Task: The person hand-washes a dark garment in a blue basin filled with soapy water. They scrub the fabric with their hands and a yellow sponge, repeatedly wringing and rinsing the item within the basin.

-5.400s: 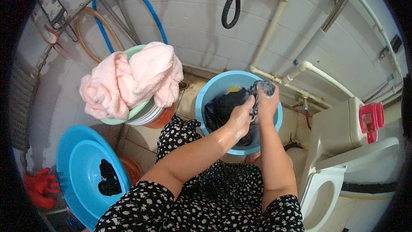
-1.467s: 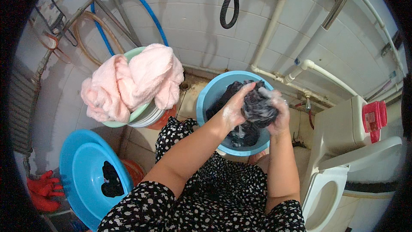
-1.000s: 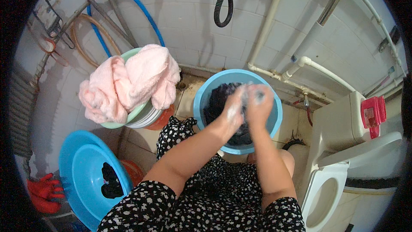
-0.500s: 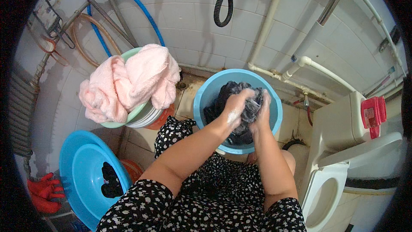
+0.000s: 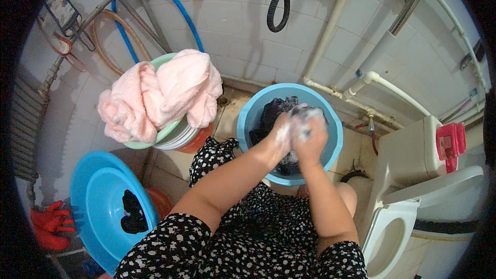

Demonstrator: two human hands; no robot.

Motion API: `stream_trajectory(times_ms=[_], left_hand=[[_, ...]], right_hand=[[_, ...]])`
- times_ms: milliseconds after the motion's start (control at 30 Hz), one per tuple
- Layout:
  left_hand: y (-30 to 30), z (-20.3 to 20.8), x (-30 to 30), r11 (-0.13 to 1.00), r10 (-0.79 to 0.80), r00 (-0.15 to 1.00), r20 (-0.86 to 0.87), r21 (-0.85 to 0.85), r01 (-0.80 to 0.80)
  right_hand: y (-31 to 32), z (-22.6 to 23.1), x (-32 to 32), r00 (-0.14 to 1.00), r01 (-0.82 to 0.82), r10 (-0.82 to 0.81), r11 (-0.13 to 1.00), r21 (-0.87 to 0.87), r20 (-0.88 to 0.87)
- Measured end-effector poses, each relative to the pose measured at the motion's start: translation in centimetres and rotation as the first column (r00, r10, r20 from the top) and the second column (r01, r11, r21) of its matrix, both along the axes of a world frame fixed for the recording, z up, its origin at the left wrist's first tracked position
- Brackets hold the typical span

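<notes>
In front of me stands a light blue basin (image 5: 336,137) holding dark wet cloth (image 5: 272,116). My left hand (image 5: 282,133) and my right hand (image 5: 311,142) are pressed together over it, both lathered with white suds. A soapy bunch of the dark cloth is gripped between them, mostly covered by my fingers. Motion blurs the fingertips somewhat. More of the cloth lies under and beside my hands, inside the basin.
At the left, a pink towel (image 5: 175,90) is heaped on a pale green basin (image 5: 164,133) above stacked buckets. Nearer, a bright blue basin (image 5: 101,201) contains a small black cloth (image 5: 134,214). Red rubber gloves (image 5: 51,226) hang at far left. A toilet (image 5: 403,204) stands right.
My right hand has turned over and closed in against the left, covering more of the bunched cloth. The view has shifted slightly.
</notes>
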State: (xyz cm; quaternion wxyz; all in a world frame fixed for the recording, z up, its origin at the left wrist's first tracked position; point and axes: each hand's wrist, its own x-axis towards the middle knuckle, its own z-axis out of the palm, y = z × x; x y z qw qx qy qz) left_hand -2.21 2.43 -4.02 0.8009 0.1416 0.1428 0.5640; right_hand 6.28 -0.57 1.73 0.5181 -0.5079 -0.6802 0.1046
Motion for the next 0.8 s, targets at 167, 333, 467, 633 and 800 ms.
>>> stream_trajectory(times_ms=[167,333,467,633,800], left_hand=[[0.2,0.6,2.2,0.967,0.091,0.974,-0.209,-0.215,-0.136],[1.2,2.0,0.7,0.973,0.070,0.992,-0.104,-0.210,-0.091],[1.0,5.1,0.9,0.954,0.108,0.991,-0.077,-0.272,-0.125],[2.0,5.6,-0.5,0.975,0.085,0.994,-0.068,-0.200,-0.097],[1.8,6.1,-1.2,0.956,-0.164,0.970,-0.180,-0.271,0.112]], right_hand=[[2.5,-1.0,1.6,0.946,0.026,-0.110,0.963,-0.267,-0.306],[1.6,-1.2,0.4,0.963,-0.045,0.006,0.989,-0.138,-0.268],[5.9,-4.3,3.7,0.470,-0.358,-0.118,0.881,-0.311,-0.875],[3.1,-0.1,3.3,0.179,-0.690,-0.319,0.633,-0.349,-0.931],[4.6,-0.4,5.3,0.915,-0.227,0.114,0.939,-0.259,-0.388]])
